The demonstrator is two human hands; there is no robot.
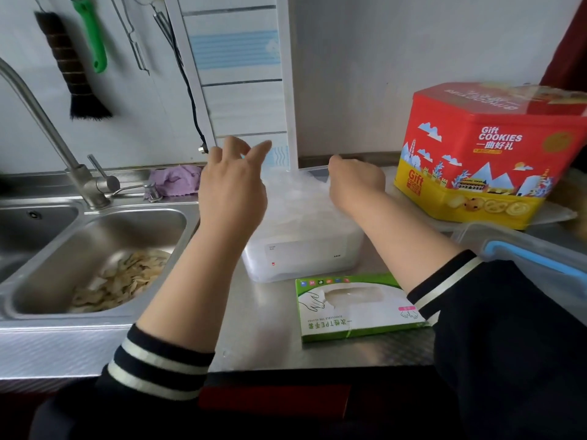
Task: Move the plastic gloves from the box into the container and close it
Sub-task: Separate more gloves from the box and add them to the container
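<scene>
Those plastic gloves [301, 198] are thin film: almost weightless, limp and slippery, and springy as a heap, so they will likely puff back up when you let go. You have them heaped in the translucent container [305, 252] at the middle of the steel counter [260, 328], and the heap stands above the rim. Don't pinch at single sheets; I'd press the whole mound down with flat palms from the top, working the loose edges inward so nothing hangs over where the lid must seat.

Your left hand [232, 185] hovers over the left side of the heap with fingers spread and loosely bent, gripping nothing as far as I can see; whether it touches the film is hard to tell. Your right hand [355, 182] is curled, knuckles up, at the far right of the mound. It seems to be pressing or bunching the gloves, but its fingertips are hidden, so I cannot tell whether it actually grips them.

The green glove box [359, 306] lies near you, just beside the container, and its window looks close to empty. A clear lid with a blue seal [527, 258] lies to your right, by the red cookie tin [486, 160]; it is probably the container's lid, and closing is not yet done.
</scene>
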